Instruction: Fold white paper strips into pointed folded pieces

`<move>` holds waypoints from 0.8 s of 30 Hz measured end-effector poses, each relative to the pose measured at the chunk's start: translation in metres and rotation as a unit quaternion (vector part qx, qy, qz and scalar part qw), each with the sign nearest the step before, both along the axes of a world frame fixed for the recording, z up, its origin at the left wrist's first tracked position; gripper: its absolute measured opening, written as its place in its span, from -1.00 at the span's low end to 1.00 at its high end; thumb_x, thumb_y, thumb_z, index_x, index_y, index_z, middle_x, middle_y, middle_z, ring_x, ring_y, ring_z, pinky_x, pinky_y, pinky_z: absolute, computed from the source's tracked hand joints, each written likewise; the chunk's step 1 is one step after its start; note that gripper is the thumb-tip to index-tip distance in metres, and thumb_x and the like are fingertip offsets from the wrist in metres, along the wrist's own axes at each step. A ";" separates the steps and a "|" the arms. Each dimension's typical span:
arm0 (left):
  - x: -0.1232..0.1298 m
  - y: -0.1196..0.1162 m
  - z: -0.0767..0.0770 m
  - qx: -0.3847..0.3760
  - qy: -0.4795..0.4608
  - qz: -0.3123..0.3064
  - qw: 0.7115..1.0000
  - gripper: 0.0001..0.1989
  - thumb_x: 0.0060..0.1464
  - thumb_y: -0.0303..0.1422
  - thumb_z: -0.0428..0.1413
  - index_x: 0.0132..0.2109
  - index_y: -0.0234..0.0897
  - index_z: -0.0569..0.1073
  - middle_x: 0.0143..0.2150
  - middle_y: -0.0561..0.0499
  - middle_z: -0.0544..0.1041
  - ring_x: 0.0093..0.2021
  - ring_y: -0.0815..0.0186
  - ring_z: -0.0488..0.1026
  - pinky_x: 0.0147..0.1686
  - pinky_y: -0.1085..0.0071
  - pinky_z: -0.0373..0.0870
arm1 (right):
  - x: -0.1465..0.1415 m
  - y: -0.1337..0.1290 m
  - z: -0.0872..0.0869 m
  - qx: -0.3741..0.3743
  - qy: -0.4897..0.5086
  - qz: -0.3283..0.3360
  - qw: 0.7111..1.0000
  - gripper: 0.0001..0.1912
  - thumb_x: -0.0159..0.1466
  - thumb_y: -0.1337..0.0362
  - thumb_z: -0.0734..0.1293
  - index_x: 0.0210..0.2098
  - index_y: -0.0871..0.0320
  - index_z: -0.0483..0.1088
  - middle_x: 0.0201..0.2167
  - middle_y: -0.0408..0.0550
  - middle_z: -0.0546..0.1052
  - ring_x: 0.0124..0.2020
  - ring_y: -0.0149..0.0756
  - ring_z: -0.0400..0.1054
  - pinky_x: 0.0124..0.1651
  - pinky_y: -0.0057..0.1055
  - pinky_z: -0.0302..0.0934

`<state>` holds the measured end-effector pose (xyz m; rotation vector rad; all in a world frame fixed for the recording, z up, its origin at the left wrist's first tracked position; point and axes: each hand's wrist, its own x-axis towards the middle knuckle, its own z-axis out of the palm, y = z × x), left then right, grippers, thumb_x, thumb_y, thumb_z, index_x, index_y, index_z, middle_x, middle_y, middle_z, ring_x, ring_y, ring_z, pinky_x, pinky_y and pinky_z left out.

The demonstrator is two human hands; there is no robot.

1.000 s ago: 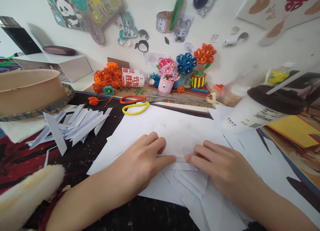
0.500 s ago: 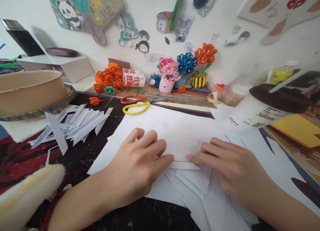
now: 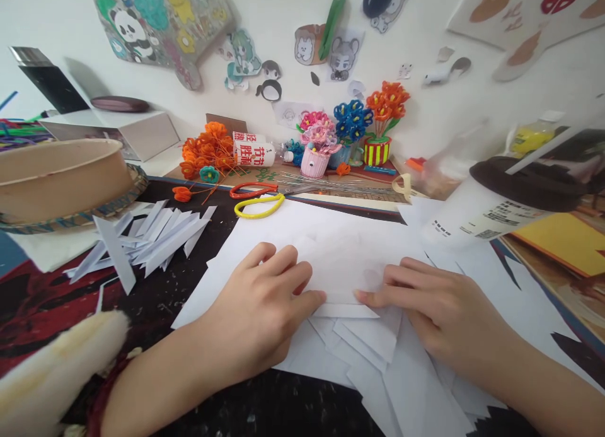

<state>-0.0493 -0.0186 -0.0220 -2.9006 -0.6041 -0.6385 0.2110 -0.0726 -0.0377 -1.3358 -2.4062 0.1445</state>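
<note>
A white paper (image 3: pixel 343 273) lies in the middle, with a narrow folded strip (image 3: pixel 347 311) along its near edge. My left hand (image 3: pixel 271 304) rests on the left of this paper, fingers curled and thumb tip at the fold. From the right, my right hand (image 3: pixel 425 295) presses the fold with its thumb and bent fingers. Both hands look closed on the paper, thumb tips a short gap apart. Under them are larger white sheets and loose cut pieces (image 3: pixel 366 342). Behind the paper lie scissors (image 3: pixel 259 205) with one red and one yellow handle.
Folded white strips (image 3: pixel 163 235) are piled at the left beside a round tan container (image 3: pixel 61 172). A lidded cup (image 3: pixel 510 203) with a straw stands at the right. Behind are orange flowers (image 3: pixel 210 148), a plastic bottle (image 3: pixel 258 152) and a pink flower pot (image 3: pixel 314 162).
The view has shifted slightly. Both thumbs remain at the fold, and the folded strip now looks a little flatter and wider between them.
</note>
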 end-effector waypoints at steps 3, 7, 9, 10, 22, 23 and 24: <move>0.000 -0.002 0.002 0.016 0.003 -0.023 1.000 -0.73 0.01 -0.58 0.03 -0.17 -0.28 0.52 -0.40 0.00 0.44 -0.34 0.24 0.25 -0.30 0.25 0.07 | 0.001 0.001 0.000 -0.016 0.008 -0.003 1.000 -0.42 0.14 0.63 0.07 -0.14 -0.02 0.53 -0.48 -0.11 0.43 -0.44 -0.26 0.19 -0.43 -0.37 0.06; 0.001 -0.003 0.002 0.013 0.007 -0.015 1.000 -0.75 -0.01 -0.57 0.04 -0.21 -0.27 0.53 -0.41 0.00 0.46 -0.33 0.23 0.26 -0.29 0.25 0.07 | 0.002 0.002 0.002 -0.028 0.014 0.006 0.999 -0.42 0.15 0.63 0.07 -0.14 -0.02 0.54 -0.47 -0.10 0.42 -0.43 -0.27 0.20 -0.43 -0.38 0.05; 0.002 -0.003 0.002 0.007 0.002 -0.004 1.000 -0.77 -0.02 -0.56 0.05 -0.25 -0.25 0.53 -0.42 0.02 0.46 -0.34 0.23 0.25 -0.29 0.25 0.06 | 0.002 0.002 0.002 -0.030 0.013 0.004 0.999 -0.42 0.16 0.63 0.07 -0.14 -0.03 0.54 -0.49 -0.11 0.41 -0.44 -0.27 0.19 -0.44 -0.39 0.04; 0.002 -0.003 0.001 0.005 -0.001 0.001 1.000 -0.78 -0.03 -0.55 0.06 -0.26 -0.24 0.53 -0.43 0.02 0.46 -0.34 0.23 0.25 -0.29 0.25 0.06 | 0.002 0.002 0.003 -0.031 0.012 0.003 0.999 -0.42 0.16 0.62 0.07 -0.14 -0.03 0.54 -0.49 -0.11 0.40 -0.44 -0.27 0.19 -0.44 -0.39 0.03; 0.004 -0.010 -0.002 0.024 -0.010 0.026 0.999 -0.78 0.00 -0.55 0.04 -0.27 -0.26 0.54 -0.47 0.02 0.44 -0.37 0.24 0.24 -0.31 0.23 0.05 | 0.002 0.001 0.001 -0.030 0.021 -0.009 0.999 -0.38 0.13 0.64 0.07 -0.14 -0.07 0.54 -0.48 -0.12 0.40 -0.43 -0.27 0.19 -0.43 -0.39 0.03; 0.004 -0.011 -0.002 0.026 -0.010 0.027 0.999 -0.77 0.02 -0.56 0.02 -0.27 -0.27 0.54 -0.47 0.01 0.44 -0.37 0.23 0.25 -0.31 0.22 0.05 | 0.001 0.001 0.000 -0.030 0.020 -0.009 0.999 -0.38 0.12 0.65 0.07 -0.14 -0.07 0.54 -0.48 -0.12 0.40 -0.43 -0.27 0.19 -0.43 -0.38 0.03; 0.004 -0.012 -0.001 0.031 -0.008 0.028 0.999 -0.76 0.04 -0.57 0.00 -0.26 -0.28 0.54 -0.47 0.01 0.44 -0.37 0.23 0.25 -0.30 0.22 0.06 | 0.001 0.001 0.000 -0.029 0.019 -0.009 0.999 -0.37 0.12 0.65 0.07 -0.14 -0.08 0.54 -0.48 -0.12 0.40 -0.43 -0.27 0.19 -0.42 -0.38 0.03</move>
